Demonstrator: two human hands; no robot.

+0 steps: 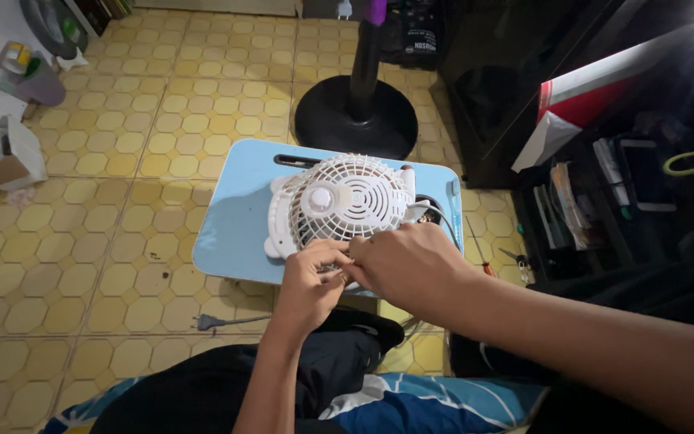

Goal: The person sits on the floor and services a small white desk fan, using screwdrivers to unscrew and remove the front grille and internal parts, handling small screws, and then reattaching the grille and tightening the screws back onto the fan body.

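Note:
A small white fan with a round plastic grille (345,201) lies face up on a light blue lap table (234,217). My left hand (312,277) and my right hand (403,264) meet at the near rim of the grille, fingers pinched on its edge. What the fingertips hold beyond the rim is hidden. A grey cord (435,213) runs from the fan's right side.
A black round fan stand base (355,116) with its pole stands behind the table on the yellow tiled floor. A plug (206,323) lies by my knee. Screwdrivers (479,249) lie at the right. Dark shelves hold clutter at the right; boxes sit at the far left.

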